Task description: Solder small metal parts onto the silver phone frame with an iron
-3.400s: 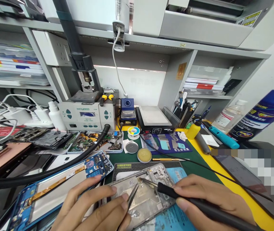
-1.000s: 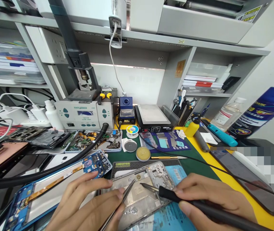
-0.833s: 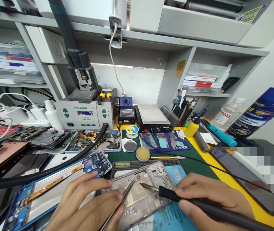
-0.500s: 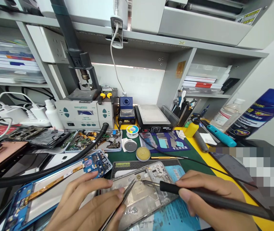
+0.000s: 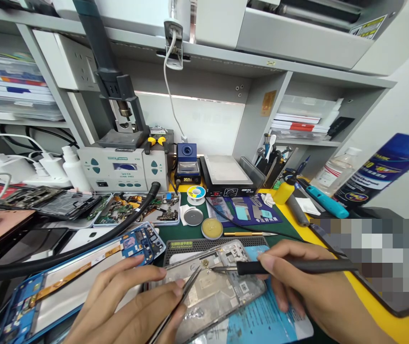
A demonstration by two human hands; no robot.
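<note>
A silver phone frame (image 5: 222,286) lies on a black work mat (image 5: 190,246) in front of me. My left hand (image 5: 128,306) pinches metal tweezers (image 5: 181,298), their tips resting on the frame's upper left, and its fingers steady the frame's edge. My right hand (image 5: 312,296) grips a black soldering iron (image 5: 290,266) like a pen. The iron's tip (image 5: 213,269) touches the frame near a small round gold part (image 5: 205,262).
A blue phone chassis (image 5: 68,282) and a thick black hose (image 5: 82,246) lie at left. Behind stand a rework station (image 5: 121,167), a solder station (image 5: 187,165), a hot plate (image 5: 226,174), a flux tin (image 5: 212,228), and trays of parts (image 5: 136,208). A blue spray can (image 5: 387,167) stands at right.
My right hand has swung the soldering iron's handle flatter, and its tip has moved back up toward the gold part. The left hand and tweezers have hardly moved.
</note>
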